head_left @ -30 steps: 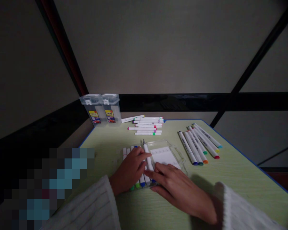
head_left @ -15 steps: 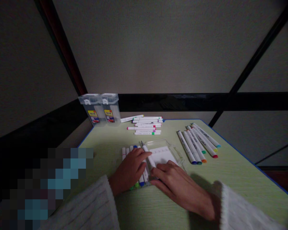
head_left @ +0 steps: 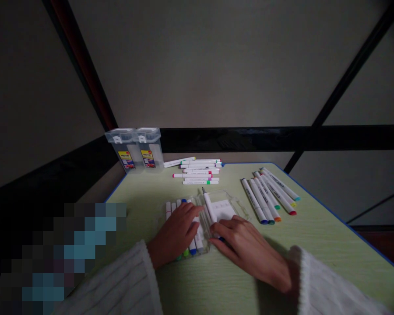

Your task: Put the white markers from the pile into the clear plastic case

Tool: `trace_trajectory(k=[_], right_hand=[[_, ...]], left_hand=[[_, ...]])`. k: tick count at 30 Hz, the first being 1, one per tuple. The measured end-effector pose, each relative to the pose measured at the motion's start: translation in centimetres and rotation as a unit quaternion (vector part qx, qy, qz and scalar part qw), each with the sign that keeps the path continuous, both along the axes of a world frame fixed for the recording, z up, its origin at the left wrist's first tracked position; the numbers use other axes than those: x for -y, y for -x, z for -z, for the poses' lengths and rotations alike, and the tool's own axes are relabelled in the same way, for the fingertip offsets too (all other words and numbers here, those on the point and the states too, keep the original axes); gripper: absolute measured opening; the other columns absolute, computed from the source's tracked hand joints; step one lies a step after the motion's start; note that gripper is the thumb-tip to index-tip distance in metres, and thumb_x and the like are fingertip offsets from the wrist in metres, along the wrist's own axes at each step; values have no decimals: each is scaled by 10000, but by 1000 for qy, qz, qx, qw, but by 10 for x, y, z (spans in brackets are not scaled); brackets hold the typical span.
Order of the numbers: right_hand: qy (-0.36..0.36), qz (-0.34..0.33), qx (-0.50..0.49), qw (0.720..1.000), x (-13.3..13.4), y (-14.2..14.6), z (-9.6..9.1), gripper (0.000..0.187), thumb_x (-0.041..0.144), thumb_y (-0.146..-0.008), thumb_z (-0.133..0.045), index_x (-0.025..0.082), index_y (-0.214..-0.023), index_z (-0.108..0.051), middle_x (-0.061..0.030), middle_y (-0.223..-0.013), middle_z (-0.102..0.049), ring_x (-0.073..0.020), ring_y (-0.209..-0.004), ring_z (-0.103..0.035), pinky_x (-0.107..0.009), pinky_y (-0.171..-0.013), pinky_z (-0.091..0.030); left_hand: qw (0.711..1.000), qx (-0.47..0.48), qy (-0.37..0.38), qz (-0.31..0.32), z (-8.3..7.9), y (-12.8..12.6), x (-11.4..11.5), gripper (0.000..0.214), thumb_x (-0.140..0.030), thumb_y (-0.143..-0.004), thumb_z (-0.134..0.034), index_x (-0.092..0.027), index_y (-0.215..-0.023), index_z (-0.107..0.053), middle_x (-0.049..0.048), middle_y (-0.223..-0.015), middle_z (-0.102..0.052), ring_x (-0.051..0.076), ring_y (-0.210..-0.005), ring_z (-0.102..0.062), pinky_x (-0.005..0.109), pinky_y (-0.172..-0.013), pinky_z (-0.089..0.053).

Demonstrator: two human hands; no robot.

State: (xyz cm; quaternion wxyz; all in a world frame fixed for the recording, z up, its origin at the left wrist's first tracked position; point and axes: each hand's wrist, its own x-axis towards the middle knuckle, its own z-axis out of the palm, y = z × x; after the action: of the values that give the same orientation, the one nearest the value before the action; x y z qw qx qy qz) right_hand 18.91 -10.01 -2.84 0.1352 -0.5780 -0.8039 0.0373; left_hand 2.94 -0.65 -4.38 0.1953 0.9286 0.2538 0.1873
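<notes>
My left hand (head_left: 178, 230) lies over a row of white markers (head_left: 193, 245) in a clear plastic case (head_left: 203, 251). Its index finger and thumb are spread, with the other fingers partly hidden. In my right hand (head_left: 241, 240) is a white marker (head_left: 209, 207), pinched near its lower end. The marker leans slightly, its dark narrow tip pointing away from me, and a bit of blue shows under my fingers. Beneath it, the other half of the case (head_left: 246, 212) lies spread out, with a white printed card (head_left: 226, 211) in it.
Several white markers (head_left: 272, 199) with coloured ends lie fanned out at the right. More markers (head_left: 200, 171) are piled at the table's far edge. Two clear lidded boxes (head_left: 124, 151) stand at the back left, by the wall. The green table (head_left: 315, 253) has a blue edge.
My right hand has moved slightly right with the marker, away from my left fingertips. The marker now stands a little steeper. My left hand has hardly moved.
</notes>
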Motion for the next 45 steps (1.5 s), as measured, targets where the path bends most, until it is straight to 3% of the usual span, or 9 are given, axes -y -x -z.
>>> trace_trajectory(k=[7,18,29,40,45], right_hand=[[-22,66,37,997,-3,-7,-2,171,300,-865,-402,203,-847,-541,-9,-726,-597,-170,-654,-548,-283,-609,-322],[-25,169,105,980,-8,-32,-9,187,282,-860,-392,197,-782,-538,-19,-709,-621,-171,-617,-579,-266,-531,-289],[3,211,136,968,-10,-42,-7,171,258,-837,-411,197,-752,-546,-33,-671,-631,-159,-588,-587,-249,-489,-274],[21,237,157,958,-10,-46,-9,140,252,-831,-427,193,-896,-537,-60,-717,-649,-211,-635,-622,-256,-488,-326],[27,260,165,951,-11,-50,-6,226,240,-836,-423,159,-1031,-502,-88,-740,-655,-230,-652,-629,-269,-501,-366]], left_hand=[[1000,-16,-3,15,-3,0,-1,252,-151,-813,-386,-174,-1033,-505,61,-970,-494,185,-950,-421,351,-854,-367],[1000,-28,-4,14,-6,0,1,262,-144,-810,-387,-150,-1037,-518,67,-984,-517,179,-962,-427,332,-868,-364],[1000,-18,-12,14,-5,1,2,265,-152,-815,-377,-157,-1038,-520,65,-971,-522,177,-952,-433,332,-860,-369],[1000,-13,-10,14,-7,0,2,268,-149,-812,-370,-169,-1030,-525,64,-969,-528,179,-942,-440,343,-853,-376],[1000,-18,-9,13,-6,1,2,269,-145,-809,-379,-159,-1036,-522,66,-977,-525,178,-952,-437,337,-858,-371]])
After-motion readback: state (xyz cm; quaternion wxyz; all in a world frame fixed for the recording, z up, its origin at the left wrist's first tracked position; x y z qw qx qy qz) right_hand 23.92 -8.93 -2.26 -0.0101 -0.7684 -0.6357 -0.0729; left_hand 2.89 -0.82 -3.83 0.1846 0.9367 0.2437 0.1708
